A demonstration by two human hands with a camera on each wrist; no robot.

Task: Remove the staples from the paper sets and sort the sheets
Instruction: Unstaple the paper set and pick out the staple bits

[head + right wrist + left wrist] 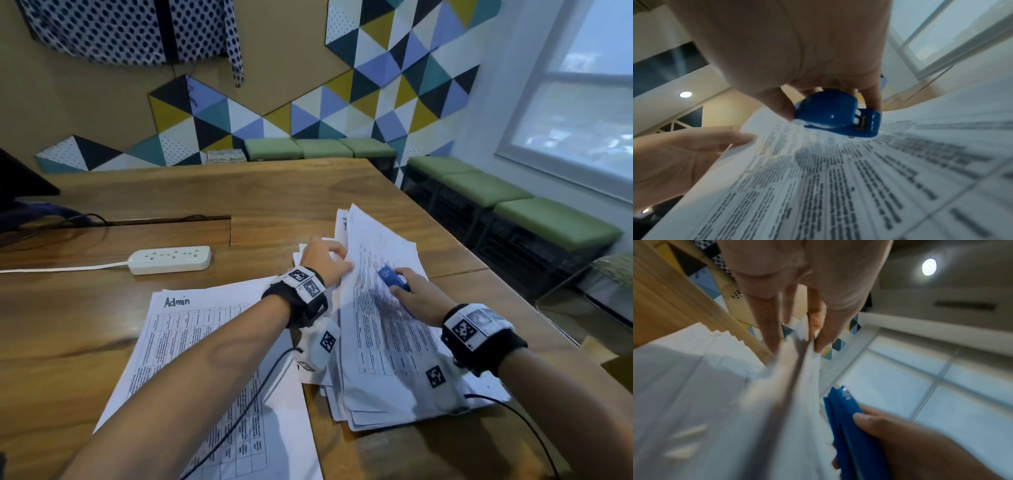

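A thick stack of printed paper sets lies on the wooden table, its left edge lifted. My left hand pinches that raised edge of the top sheets between thumb and fingers. My right hand holds a blue staple remover just above the printed page; the blue staple remover is gripped between thumb and fingers and also shows as a blue staple remover in the left wrist view. A sorted sheet headed "Admin" lies to the left.
A white power strip with its cord sits on the table behind the Admin sheet. A cable slot runs across the table. Green-cushioned benches line the right wall under a window. Dark gear sits at far left.
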